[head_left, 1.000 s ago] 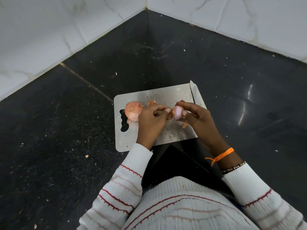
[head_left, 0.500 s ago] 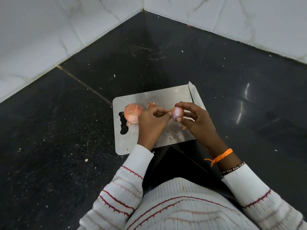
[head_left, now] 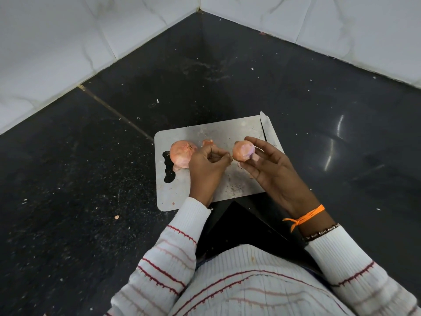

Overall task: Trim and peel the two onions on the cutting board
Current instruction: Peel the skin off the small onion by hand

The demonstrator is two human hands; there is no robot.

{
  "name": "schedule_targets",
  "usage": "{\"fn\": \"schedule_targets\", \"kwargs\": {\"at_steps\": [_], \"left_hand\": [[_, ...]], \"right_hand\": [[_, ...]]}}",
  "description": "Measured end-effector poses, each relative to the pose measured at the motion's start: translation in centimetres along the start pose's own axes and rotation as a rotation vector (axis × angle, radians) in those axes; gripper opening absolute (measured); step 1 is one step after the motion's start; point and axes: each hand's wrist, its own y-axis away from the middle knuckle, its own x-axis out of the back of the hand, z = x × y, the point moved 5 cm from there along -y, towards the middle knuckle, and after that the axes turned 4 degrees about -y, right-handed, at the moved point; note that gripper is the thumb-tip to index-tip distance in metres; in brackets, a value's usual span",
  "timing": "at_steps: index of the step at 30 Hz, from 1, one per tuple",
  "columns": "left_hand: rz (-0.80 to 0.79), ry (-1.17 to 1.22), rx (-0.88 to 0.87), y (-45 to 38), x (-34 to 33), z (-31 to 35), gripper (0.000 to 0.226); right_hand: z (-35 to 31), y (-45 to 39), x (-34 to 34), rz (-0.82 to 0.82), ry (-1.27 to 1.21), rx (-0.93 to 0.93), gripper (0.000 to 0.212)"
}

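A steel cutting board (head_left: 227, 131) lies on the black counter. An unpeeled onion (head_left: 181, 155) with papery orange skin rests on the board's left part, just left of my left hand (head_left: 208, 166). That hand's fingertips are curled together and pinch what looks like a thin sliver of onion skin. My right hand (head_left: 271, 169) holds the second onion (head_left: 243, 150) up over the board with thumb and fingers; part of it shows pale purple flesh. The two hands are a small gap apart.
A knife blade (head_left: 264, 126) lies along the board's right edge. Loose skin scraps (head_left: 207, 142) sit on the board behind my left hand. White tiled walls (head_left: 68, 53) meet in a corner behind. Crumbs dot the counter (head_left: 91, 179).
My hands were together on the second onion; now the left hand has pulled away leftward and the right hand has lifted the onion slightly to the right.
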Motion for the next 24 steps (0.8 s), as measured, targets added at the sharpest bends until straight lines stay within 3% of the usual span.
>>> {"fn": "schedule_targets", "kwargs": {"at_steps": [6,10,24], "left_hand": [[-0.018,0.019,-0.031,0.1,-0.4,1.3,0.018],[-0.177,-0.026,-0.039,0.6,-1.3,2.2,0.023],[-0.099,-0.013,-0.058,0.0,-1.0,1.9,0.008]], "right_hand": [[-0.2,-0.2,0.7,0.070,0.249,0.071,0.036],[-0.5,-0.4,0.7,0.062,0.372,0.093,0.036],[-0.4,-1.0,0.9,0.062,0.451,0.081,0.038]]}}
